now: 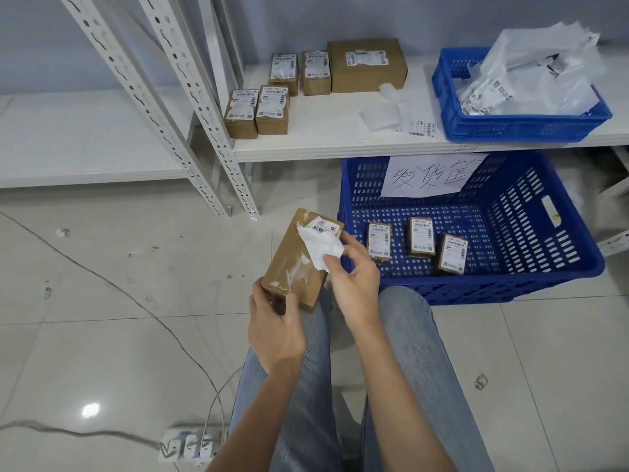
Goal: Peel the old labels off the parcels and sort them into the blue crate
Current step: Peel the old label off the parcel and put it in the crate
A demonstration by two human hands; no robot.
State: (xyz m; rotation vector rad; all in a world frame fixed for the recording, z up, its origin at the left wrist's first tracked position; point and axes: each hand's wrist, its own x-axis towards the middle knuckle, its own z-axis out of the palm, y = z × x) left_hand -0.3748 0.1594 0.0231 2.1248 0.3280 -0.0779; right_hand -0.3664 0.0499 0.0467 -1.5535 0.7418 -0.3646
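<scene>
The left hand (275, 330) grips the near end of a brown parcel (299, 264), thumb curled over its top face, holding it just left of the big blue crate (531, 284) on the floor. The right hand (355, 277) pinches the white label (321, 245), which is peeled back and curled from the parcel's far end, its barcoded part still stuck. Inside the big blue crate lie three small labelled boxes (421, 237), apart from one another. Above the crate, on the shelf (323, 144), a smaller blue crate (510, 127) holds white plastic bags (531, 73); left of it stand five labelled boxes (272, 109).
</scene>
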